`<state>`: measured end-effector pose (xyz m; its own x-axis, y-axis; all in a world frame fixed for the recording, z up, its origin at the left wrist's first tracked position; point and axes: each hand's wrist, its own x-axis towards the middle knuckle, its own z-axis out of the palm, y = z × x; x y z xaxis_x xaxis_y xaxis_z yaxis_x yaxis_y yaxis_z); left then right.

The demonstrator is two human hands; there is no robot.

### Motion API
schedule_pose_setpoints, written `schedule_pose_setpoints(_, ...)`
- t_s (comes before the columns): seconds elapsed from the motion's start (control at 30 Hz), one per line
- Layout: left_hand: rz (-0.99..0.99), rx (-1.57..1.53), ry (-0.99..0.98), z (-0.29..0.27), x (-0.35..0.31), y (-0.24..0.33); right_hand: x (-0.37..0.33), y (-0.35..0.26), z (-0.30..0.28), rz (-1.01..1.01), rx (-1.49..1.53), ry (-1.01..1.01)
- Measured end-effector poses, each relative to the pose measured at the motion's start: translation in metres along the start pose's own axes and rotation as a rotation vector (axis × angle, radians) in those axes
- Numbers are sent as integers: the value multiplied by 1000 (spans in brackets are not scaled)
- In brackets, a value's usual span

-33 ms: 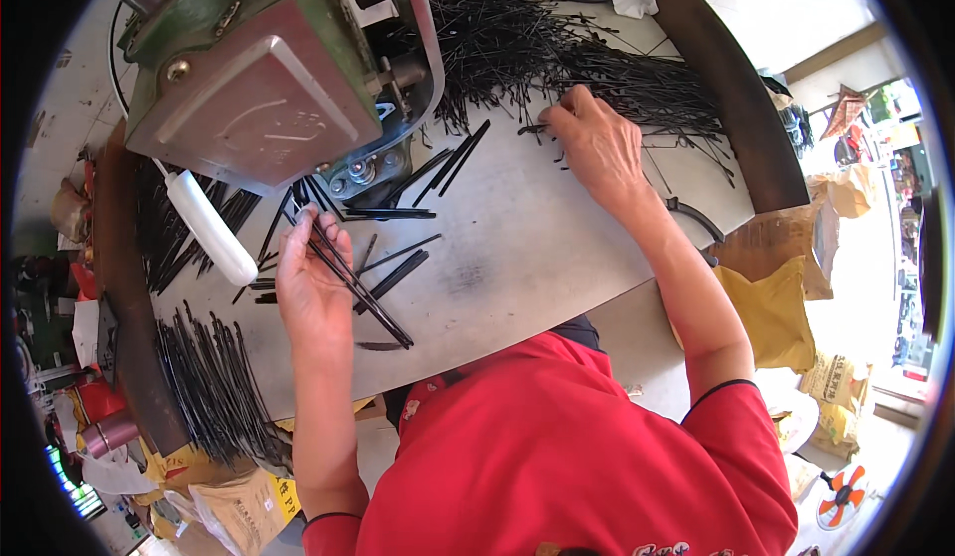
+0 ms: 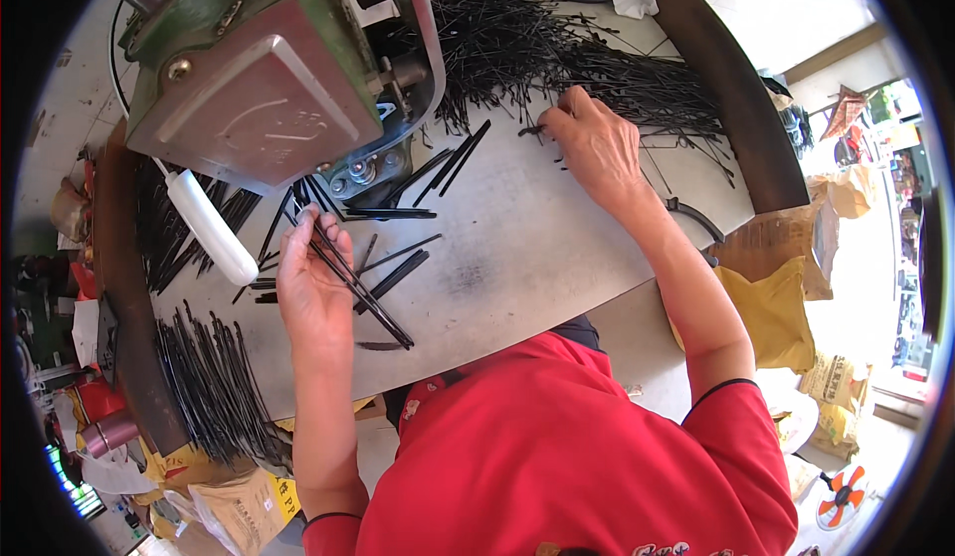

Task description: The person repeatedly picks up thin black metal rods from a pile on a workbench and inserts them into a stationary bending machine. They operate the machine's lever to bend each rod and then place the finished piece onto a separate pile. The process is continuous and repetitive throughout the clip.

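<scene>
Thin black strips (image 2: pixel 353 283) slant across my left hand (image 2: pixel 316 282), which is closed on them with thumb and fingertips just below the green machine head (image 2: pixel 269 89). The strips' upper ends reach toward the machine's bolted metal base (image 2: pixel 363 171). At the near edge of a big tangled heap of thin black wires (image 2: pixel 497 44), my right hand (image 2: pixel 597 143) is closed in a pinch. A short dark wire end (image 2: pixel 531 130) shows at its fingertips; the rest of that piece is hidden. More loose black strips (image 2: pixel 463 158) lie on the metal tabletop (image 2: pixel 497 248) between my hands.
A white-gripped lever (image 2: pixel 211 228) hangs left of the machine. Bunched black wires (image 2: pixel 214 382) lie at the table's near left, beside a raised dark rim (image 2: pixel 741 89) that curves round the table. Yellow sacks (image 2: pixel 766 312) and an orange-bladed fan (image 2: pixel 843 496) stand to the right.
My right hand has shifted very slightly to the left. The left hand and the strips in it look the same.
</scene>
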<state>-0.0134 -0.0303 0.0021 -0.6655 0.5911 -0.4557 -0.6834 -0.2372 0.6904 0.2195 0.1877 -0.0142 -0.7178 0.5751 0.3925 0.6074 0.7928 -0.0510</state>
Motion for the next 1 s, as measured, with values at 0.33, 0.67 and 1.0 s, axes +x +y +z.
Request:
schedule_pose_setpoints(0.33, 39, 137, -102, 0, 0, -7, 13, -42, -16, -175, 45, 82)
schedule_pose_setpoints(0.67, 149, 327, -120, 25, 7, -18, 26, -139, -17, 477, 1205, -361)
schedule_pose_setpoints(1.0, 170, 347, -127, 28, 11, -16, 38, -150, 4, 572, 1499, -372)
